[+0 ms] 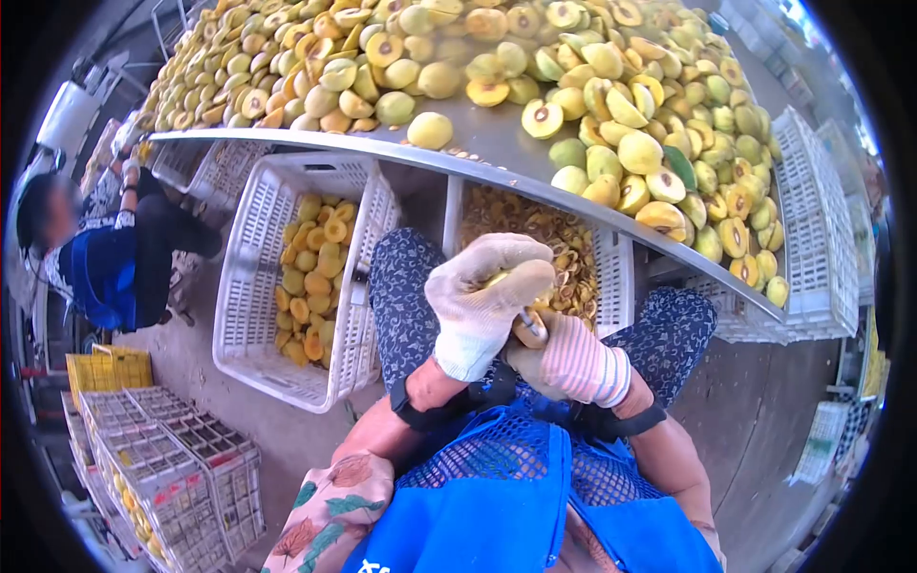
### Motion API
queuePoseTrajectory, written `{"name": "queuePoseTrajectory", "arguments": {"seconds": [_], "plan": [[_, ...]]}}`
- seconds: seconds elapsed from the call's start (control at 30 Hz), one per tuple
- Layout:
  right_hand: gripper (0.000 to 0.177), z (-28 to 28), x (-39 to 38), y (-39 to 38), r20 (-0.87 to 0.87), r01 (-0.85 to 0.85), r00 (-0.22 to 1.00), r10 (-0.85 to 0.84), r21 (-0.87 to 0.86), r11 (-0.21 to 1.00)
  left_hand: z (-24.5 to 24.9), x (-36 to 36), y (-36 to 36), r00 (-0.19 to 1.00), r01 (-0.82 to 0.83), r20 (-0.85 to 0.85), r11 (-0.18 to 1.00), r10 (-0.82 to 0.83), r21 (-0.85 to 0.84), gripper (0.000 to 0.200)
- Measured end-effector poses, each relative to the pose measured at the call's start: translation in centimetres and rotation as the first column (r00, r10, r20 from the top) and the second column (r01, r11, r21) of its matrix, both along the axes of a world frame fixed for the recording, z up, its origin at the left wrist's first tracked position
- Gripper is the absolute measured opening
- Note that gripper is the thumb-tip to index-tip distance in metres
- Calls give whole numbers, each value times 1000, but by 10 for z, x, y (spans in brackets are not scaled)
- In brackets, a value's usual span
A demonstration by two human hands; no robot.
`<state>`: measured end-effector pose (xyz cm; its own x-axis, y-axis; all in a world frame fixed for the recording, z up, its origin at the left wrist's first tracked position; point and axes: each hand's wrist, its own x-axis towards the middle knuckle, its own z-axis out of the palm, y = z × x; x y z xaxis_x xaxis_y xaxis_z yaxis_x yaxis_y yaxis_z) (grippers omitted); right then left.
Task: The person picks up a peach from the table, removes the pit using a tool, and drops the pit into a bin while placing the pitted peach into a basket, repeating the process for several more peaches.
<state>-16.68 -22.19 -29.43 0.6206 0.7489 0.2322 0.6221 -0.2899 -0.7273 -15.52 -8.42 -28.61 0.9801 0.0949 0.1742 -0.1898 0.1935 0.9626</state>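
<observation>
My left hand, in a pale work glove, is closed around a yellow fruit, probably a peach; the fingers hide most of it. Just below and to the right, my right hand, in a striped glove, is closed on a small tool with a shiny metal part. Its handle is hidden in the glove. Both hands are close together above my lap. Beneath them, a white crate holds brown pits and scraps.
A metal table bears a large heap of halved yellow fruit. Left of my knees stands a white crate with fruit halves. More crates are stacked at lower left. Another person sits at far left.
</observation>
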Motion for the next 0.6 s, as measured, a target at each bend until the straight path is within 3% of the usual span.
{"name": "queuePoseTrajectory", "arguments": {"seconds": [0.07, 0.1, 0.13, 0.17, 0.2, 0.23, 0.27, 0.33, 0.4, 0.43, 0.47, 0.5, 0.53, 0.6], "plan": [[15, -7, 1, 0, 382, 91, 924, -24, -157, 983, -1, 4, -4, 998, -56, -10, 997, 57, 48, 15], [14, -8, 0, -5, 281, 98, 959, -47, -168, 981, 2, 7, -9, 998, -53, -11, 996, 54, 69, 14], [14, -4, -1, -12, 289, 119, 955, -67, -167, 979, 6, 6, -5, 1000, 19, 5, 997, -19, 71, 14], [16, 2, -1, -18, 1, 14, 1000, -14, -100, 995, 8, 5, -6, 998, 61, 5, 997, -61, 46, 14], [19, 6, -2, -24, -281, -72, 957, 69, 0, 997, 9, 6, -8, 995, 99, 6, 995, -99, 20, 14], [17, 3, -1, -24, -24, -84, 996, 84, -7, 996, 9, 7, -9, 992, 110, 55, 992, -114, 65, 14], [17, -3, 0, -21, -19, -76, 997, 76, 0, 997, 11, 8, -13, 991, 117, 58, 990, -122, 73, 14], [16, -14, -2, -16, 323, 84, 942, -89, 29, 996, 17, 7, -22, 994, 76, -81, 997, -75, 10, 13], [15, 3, 1, -32, 381, 55, 923, -55, 11, 998, 23, 10, -25, 994, 103, 20, 989, -106, 109, 13], [16, 7, 0, -40, -26, 0, 1000, 2, 81, 997, 25, 10, -26, 984, 114, 111, 973, -138, 200, 12], [18, 8, -2, -45, -421, -27, 902, 96, 167, 986, 26, 10, -29, 964, 115, 199, 951, -176, 286, 12], [18, 4, -3, -44, 393, 23, 920, 5, -65, 998, 26, 12, -33, 973, 147, 150, 970, -177, 195, 11], [18, -1, -2, -41, 389, 25, 921, 0, -57, 998, 27, 12, -37, 985, 158, 48, 981, -164, 114, 13], [15, -13, 0, -39, 320, 77, 941, -113, 121, 990, 31, 8, -46, 974, 121, -190, 992, -128, -47, 15]]}}
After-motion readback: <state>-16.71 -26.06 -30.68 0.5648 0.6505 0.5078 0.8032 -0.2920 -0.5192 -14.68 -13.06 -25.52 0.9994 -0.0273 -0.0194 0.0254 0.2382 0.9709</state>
